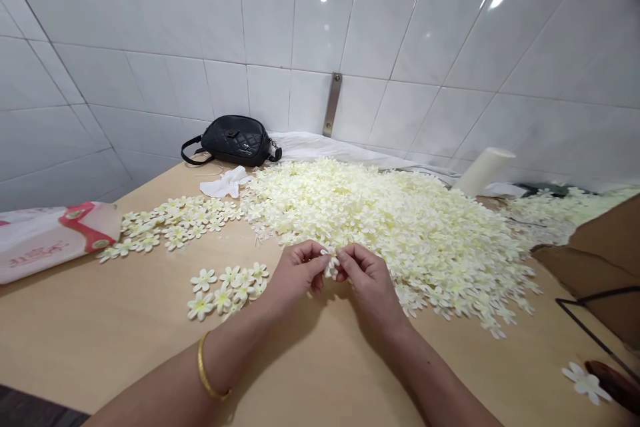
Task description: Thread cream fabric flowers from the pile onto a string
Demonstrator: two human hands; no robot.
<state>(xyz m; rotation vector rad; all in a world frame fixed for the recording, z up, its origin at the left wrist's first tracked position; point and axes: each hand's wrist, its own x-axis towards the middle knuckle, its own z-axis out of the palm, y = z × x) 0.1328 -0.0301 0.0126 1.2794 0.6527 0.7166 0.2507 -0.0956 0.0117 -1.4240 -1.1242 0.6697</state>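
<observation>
Between the fingertips of both hands is a small white artificial flower [331, 265], its petals partly hidden by the fingers. My left hand [299, 273] pinches it from the left, and a gold bangle [204, 367] circles that wrist. From the right, my right hand [367, 280] is closed on the same flower with thumb and fingers. Just beyond both hands rises a large heap of pale yellow-white flowers [400, 227]. A small group of loose flowers [223, 297] lies flat on the table left of my left hand.
More flowers [175, 217] spread at the left beside a pink-and-white bag [45, 240]. Against the tiled wall sits a black quilted purse [235, 140]. A white roll [484, 172] stands tilted behind the heap. At the right are a brown cardboard piece [600, 260] and a single flower [586, 383].
</observation>
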